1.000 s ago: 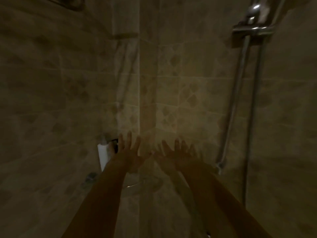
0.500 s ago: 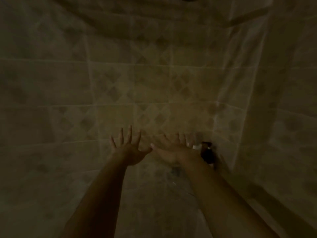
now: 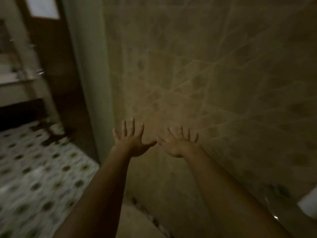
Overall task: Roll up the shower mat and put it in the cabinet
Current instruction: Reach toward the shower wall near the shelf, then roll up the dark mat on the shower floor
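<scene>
My left hand point(image 3: 133, 141) and my right hand point(image 3: 178, 144) are stretched out in front of me, side by side, fingers spread, holding nothing. Their thumbs nearly touch. Behind them stands a dim beige tiled wall point(image 3: 214, 83) with a diamond pattern. No shower mat and no cabinet can be made out in this blurred, dark view.
A pale wall edge or door frame point(image 3: 89, 83) rises left of my hands. Beyond it lie a white floor with dark spots point(image 3: 34, 169) and a dark wooden door point(image 3: 56, 74). A white object point(image 3: 308, 203) sits at the right edge.
The view has swung to the left: the shower pipe and corner bottle are gone, and the doorway and spotted floor have come into sight. Both hands stay spread and empty.
</scene>
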Action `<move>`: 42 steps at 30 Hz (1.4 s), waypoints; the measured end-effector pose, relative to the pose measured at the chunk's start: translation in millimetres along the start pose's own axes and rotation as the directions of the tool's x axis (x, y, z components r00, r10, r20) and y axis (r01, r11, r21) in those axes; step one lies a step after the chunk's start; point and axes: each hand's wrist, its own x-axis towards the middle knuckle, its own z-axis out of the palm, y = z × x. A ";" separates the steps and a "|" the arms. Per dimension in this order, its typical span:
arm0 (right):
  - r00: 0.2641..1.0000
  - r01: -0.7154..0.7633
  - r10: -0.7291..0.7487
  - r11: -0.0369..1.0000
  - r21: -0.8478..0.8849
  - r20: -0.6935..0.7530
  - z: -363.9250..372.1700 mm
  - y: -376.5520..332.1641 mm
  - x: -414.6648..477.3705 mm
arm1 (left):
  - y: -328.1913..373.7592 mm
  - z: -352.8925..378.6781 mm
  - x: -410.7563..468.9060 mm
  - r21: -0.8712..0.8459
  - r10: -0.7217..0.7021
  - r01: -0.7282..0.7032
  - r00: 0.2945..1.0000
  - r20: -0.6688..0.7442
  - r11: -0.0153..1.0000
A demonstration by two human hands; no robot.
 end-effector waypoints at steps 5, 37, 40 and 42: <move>0.972 0.224 -0.218 0.971 -0.081 0.084 55.5 -74.1 23.5 | -82.3 24.3 -40.5 -0.034 -0.257 0.259 0.964 0.065 0.965; 0.544 0.786 -0.459 0.571 -0.235 0.702 796.4 -264.5 221.7 | -507.1 672.2 -129.2 -0.128 -0.672 0.799 0.569 0.473 0.587; 0.544 0.798 -0.487 0.551 -0.243 0.683 908.3 -254.5 278.1 | -538.9 780.4 -110.9 -0.092 -0.644 0.767 0.592 0.485 0.636; 0.532 0.815 -0.526 0.530 -0.233 0.663 965.6 -257.8 312.9 | -561.1 838.8 -97.7 -0.075 -0.638 0.755 0.599 0.484 0.652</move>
